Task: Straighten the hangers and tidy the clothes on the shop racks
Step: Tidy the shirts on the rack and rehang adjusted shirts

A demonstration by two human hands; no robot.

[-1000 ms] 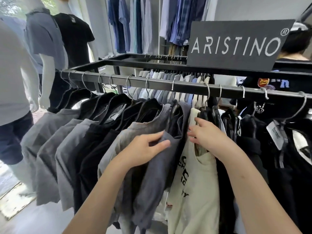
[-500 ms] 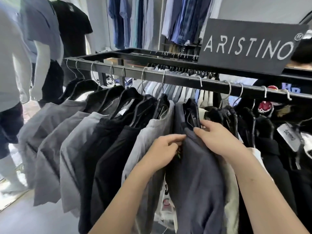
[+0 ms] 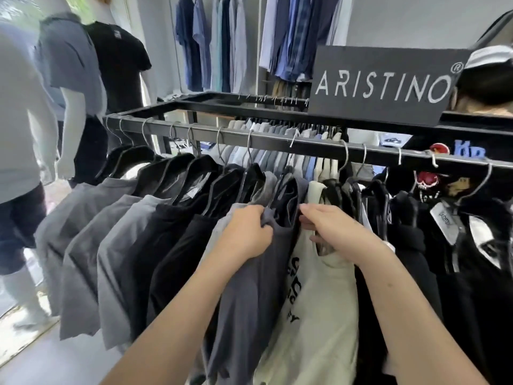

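Hands have split since half a second ago: both were on the grey tee [image 3: 249,301], which covered the cream top [image 3: 319,301]. Now the left hand [image 3: 248,232] grips the grey tee's shoulder, fabric bunched and drawn left. The right hand [image 3: 333,232] pinches the cream top's strap near the neck. Both garments hang mid-rail [image 3: 277,140], touching, and the cream top's print shows again. Reads as grey tee spaced out, cream top next to be squared. Its hanger is hidden behind the hands, so can't tell if it sits level. Black tees [image 3: 402,245] to the right look crowded, probably still to do
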